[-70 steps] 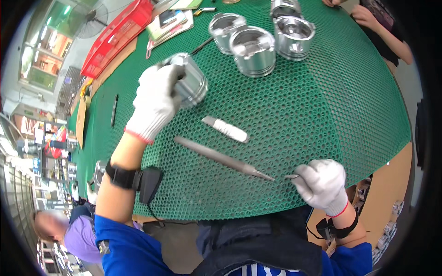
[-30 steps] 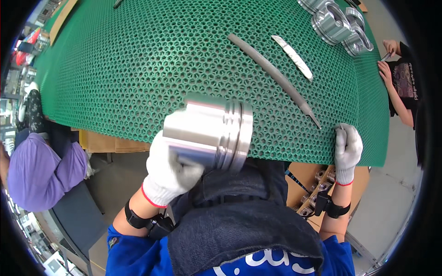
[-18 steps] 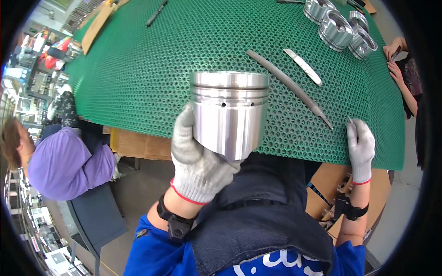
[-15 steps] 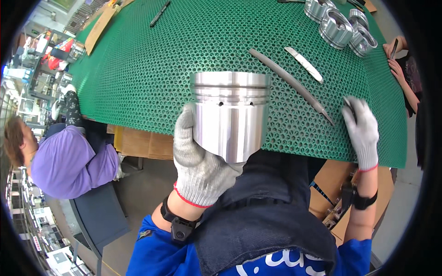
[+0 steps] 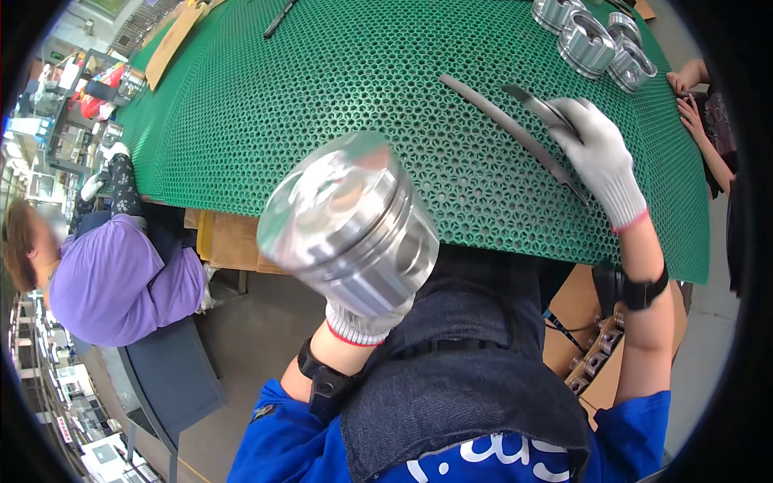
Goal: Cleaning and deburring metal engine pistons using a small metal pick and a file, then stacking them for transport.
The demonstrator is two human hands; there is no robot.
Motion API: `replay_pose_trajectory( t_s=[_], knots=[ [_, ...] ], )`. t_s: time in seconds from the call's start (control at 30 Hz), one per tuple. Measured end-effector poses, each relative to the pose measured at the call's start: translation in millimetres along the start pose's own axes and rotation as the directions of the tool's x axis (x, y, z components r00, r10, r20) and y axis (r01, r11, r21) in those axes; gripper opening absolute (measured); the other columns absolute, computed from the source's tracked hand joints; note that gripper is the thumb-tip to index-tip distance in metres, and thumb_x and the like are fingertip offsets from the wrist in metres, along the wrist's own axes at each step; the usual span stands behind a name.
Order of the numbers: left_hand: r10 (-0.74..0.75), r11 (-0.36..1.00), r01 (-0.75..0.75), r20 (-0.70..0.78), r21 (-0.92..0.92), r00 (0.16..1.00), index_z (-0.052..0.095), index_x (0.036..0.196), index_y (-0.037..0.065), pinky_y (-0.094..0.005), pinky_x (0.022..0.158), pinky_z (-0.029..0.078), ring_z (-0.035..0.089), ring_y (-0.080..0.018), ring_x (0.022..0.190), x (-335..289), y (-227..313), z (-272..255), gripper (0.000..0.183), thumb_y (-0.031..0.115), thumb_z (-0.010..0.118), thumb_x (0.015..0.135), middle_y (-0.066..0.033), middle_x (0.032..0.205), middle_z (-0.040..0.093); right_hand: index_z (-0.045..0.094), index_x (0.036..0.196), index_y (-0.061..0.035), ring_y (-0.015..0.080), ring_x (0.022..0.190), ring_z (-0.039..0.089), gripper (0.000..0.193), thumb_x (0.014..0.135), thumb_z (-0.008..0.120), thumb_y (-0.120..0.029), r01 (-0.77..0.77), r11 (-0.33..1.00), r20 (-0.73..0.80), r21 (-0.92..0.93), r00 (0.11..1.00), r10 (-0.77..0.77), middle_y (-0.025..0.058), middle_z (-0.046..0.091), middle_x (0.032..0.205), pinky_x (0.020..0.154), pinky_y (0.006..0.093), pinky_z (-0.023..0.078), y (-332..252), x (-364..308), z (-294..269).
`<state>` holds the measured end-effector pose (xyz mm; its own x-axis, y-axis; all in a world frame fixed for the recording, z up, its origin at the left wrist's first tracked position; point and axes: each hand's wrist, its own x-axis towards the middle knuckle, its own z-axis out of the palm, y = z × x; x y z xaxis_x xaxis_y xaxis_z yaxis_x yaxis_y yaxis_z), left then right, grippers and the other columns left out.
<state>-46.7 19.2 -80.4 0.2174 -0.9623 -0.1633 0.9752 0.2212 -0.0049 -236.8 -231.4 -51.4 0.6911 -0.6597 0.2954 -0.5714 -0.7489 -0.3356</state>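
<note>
A shiny metal piston [image 5: 362,217] is tilted in the air over the mat's near edge, its round crown facing up and left. My left hand [image 5: 358,319], in a white knit glove, grips it from below; the piston hides the fingers. At the right, my gloved right hand [image 5: 596,149] is closed on a thin, dark, blade-like tool [image 5: 527,101] that sticks out to the left. A long grey file [image 5: 515,133] with a narrow tang lies on the green mat [image 5: 322,88], just left of that hand.
Several pistons [image 5: 586,44] stand at the far right. A black pen [image 5: 279,18] and a brown cardboard strip [image 5: 173,44] lie farther left. Below the mat's right edge, an open carton [image 5: 564,346] holds metal parts. A person in purple [image 5: 121,278] sits left; another person's hands [image 5: 688,92] rest at the right edge.
The piston has tipped from upright, its crown swinging toward the left. My right hand has moved up and left, over where a white-wrapped tool lay; that tool's white part is no longer seen.
</note>
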Motion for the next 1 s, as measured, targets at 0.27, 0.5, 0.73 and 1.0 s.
replay_pose_trajectory(
  t_s=[0.27,0.5,0.73,1.0],
  knots=[
    [-0.138,0.942,0.267,0.491,-0.202,0.860,0.046,0.135,0.006,-0.0324,0.102,0.046,0.052,-0.0184,0.119,10,-6,-33,0.039,0.021,0.052,0.100,-0.0080,0.130,0.054,0.068,0.109,-0.0045,0.0267,0.079,0.065,0.032,0.078,0.067,0.000,0.421,0.878,-0.227,0.227,0.900,-0.372,0.0137,0.062,0.098,0.069,0.0341,0.053,-66,-43,-15],
    [-0.160,0.971,0.195,0.227,-0.142,0.961,0.048,0.134,0.005,-0.0350,0.102,0.046,0.054,-0.0216,0.119,13,-13,-9,0.042,0.027,0.050,0.098,-0.0100,0.130,0.056,0.070,0.110,-0.0065,0.0283,0.080,0.068,0.042,0.070,0.065,0.004,0.381,0.919,-0.244,0.102,0.905,-0.348,0.0150,0.063,0.098,0.069,0.0338,0.056,-66,-33,-8],
    [-0.136,0.987,0.142,0.072,-0.078,0.988,0.046,0.136,0.005,-0.0393,0.101,0.047,0.055,-0.0268,0.119,12,-23,3,0.054,0.042,0.050,0.097,-0.0128,0.131,0.055,0.070,0.110,-0.0062,0.0276,0.079,0.068,0.043,0.069,0.064,0.005,0.378,0.922,-0.251,0.086,0.904,-0.347,0.0150,0.063,0.097,0.069,0.0338,0.056,-61,-36,-7],
    [0.030,0.949,-0.034,0.016,0.314,0.999,0.044,0.138,0.006,-0.0437,0.097,0.051,0.059,-0.0295,0.115,20,-23,17,0.069,0.059,0.048,0.094,-0.0156,0.130,0.057,0.070,0.109,-0.0056,0.0252,0.078,0.066,0.037,0.074,0.067,0.004,0.406,0.894,-0.239,0.192,0.903,-0.358,0.0118,0.062,0.098,0.066,0.0325,0.054,-71,-39,-14]
  ],
)
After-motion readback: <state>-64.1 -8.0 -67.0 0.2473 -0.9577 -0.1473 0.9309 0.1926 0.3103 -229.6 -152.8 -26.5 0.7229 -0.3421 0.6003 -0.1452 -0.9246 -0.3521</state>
